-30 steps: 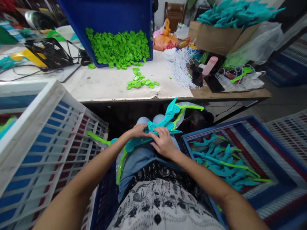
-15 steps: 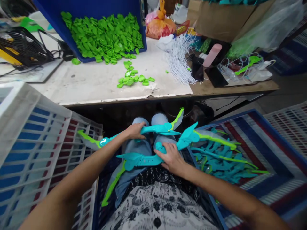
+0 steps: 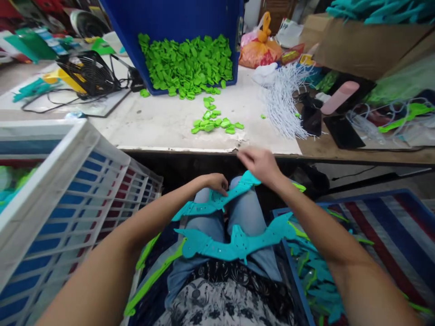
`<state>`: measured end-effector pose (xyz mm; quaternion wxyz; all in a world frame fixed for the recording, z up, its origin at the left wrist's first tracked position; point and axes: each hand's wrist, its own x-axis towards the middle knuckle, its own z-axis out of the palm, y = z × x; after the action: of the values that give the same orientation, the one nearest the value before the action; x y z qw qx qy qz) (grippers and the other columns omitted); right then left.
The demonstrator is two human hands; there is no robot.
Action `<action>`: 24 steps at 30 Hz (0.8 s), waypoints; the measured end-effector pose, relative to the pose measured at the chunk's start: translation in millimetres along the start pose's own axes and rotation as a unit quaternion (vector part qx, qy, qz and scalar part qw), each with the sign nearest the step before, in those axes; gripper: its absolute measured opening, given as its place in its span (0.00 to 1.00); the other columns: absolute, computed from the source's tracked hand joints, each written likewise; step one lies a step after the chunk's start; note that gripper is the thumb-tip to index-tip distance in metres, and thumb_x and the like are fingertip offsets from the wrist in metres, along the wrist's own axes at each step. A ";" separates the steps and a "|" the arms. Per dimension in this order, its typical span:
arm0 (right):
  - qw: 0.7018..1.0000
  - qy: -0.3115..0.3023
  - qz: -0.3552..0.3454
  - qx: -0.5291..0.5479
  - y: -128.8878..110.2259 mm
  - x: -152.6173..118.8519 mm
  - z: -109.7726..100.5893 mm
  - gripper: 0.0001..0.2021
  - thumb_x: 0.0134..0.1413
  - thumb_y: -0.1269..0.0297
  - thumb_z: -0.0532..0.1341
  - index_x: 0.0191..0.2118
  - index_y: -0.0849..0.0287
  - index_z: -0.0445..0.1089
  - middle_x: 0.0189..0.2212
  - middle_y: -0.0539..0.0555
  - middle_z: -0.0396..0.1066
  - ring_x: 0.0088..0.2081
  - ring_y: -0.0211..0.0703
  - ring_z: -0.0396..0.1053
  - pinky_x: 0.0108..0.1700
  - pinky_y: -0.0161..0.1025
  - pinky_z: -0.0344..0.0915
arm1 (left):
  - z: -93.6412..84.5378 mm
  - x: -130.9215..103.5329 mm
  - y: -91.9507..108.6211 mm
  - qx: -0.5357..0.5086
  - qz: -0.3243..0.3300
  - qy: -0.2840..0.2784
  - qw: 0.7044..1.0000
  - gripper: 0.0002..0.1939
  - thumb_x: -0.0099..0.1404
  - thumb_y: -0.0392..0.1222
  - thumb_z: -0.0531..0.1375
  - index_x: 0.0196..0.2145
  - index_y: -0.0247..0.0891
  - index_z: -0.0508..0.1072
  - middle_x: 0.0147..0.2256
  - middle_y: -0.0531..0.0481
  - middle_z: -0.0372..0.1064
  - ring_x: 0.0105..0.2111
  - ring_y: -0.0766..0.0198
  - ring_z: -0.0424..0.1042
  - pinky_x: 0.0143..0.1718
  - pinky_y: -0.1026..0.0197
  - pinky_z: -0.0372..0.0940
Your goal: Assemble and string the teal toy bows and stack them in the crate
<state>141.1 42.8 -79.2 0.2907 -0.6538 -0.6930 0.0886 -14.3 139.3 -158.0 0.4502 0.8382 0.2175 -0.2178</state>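
Observation:
Two turquoise toy bows with lime-green limbs lie across my lap. My left hand [image 3: 217,182] is closed at the middle of the farther toy bow [image 3: 204,207], its fingers curled over the top edge. Beyond that bow's right end, my right hand [image 3: 261,166] hovers close to the table's front edge. It is smeared by motion, so its fingers are unclear. The nearer toy bow [image 3: 217,248] rests on my thighs with no hand on it, its left green limb pointing down toward me.
A blue bin [image 3: 149,86] of small green parts stands on the table [image 3: 163,136], with several loose green parts [image 3: 210,124] before it. White strings [image 3: 283,104] lie to their right. A white crate [image 3: 102,172] is at my left; a blue crate of bows [image 3: 316,276] at my right.
My right hand has let go of the nearer bow and moved forward to the table edge. The nearer bow now lies level on my lap. The view has swung left.

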 end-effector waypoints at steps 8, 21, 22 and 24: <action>0.985 -0.003 0.053 -0.163 67.3 119.4 63.0 0.09 0.55 0.66 0.57 0.38 0.64 0.72 0.43 0.64 0.65 0.47 0.54 0.61 0.47 0.48 0.61 | 66.0 -40.8 -18.2 -0.109 -0.115 0.403 0.901 0.28 0.61 0.48 0.57 0.57 0.33 0.61 0.50 0.39 0.65 0.47 0.56 0.67 0.47 0.58 0.63; 0.971 -0.008 0.213 -0.105 95.5 72.5 9.5 0.03 0.45 0.68 0.60 0.26 0.60 0.71 0.22 0.54 0.68 0.33 0.49 0.68 0.39 0.45 0.65 | 108.0 -38.9 -24.2 0.175 -0.050 0.313 0.932 0.39 0.58 0.44 0.61 0.63 0.37 0.49 0.50 0.37 0.61 0.49 0.47 0.61 0.47 0.49 0.59; 0.979 0.009 0.171 -0.112 96.1 69.6 9.6 0.04 0.47 0.68 0.59 0.28 0.59 0.72 0.26 0.55 0.70 0.36 0.50 0.68 0.42 0.46 0.65 | 101.9 -37.5 -23.6 0.181 -0.045 0.300 0.936 0.40 0.58 0.44 0.61 0.63 0.37 0.49 0.50 0.37 0.61 0.50 0.46 0.61 0.48 0.48 0.58; 0.991 0.035 0.065 -0.108 97.3 65.7 12.4 0.07 0.50 0.67 0.58 0.35 0.59 0.72 0.37 0.58 0.71 0.43 0.51 0.67 0.49 0.48 0.62 | 88.1 -36.6 -21.3 0.166 -0.038 0.263 0.950 0.43 0.56 0.46 0.63 0.63 0.33 0.47 0.52 0.35 0.61 0.51 0.45 0.61 0.49 0.49 0.58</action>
<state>219.4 121.5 -119.3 0.2361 -0.7277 -0.6440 0.0087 -70.8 68.9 -195.5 0.2231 0.9197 0.3206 -0.0391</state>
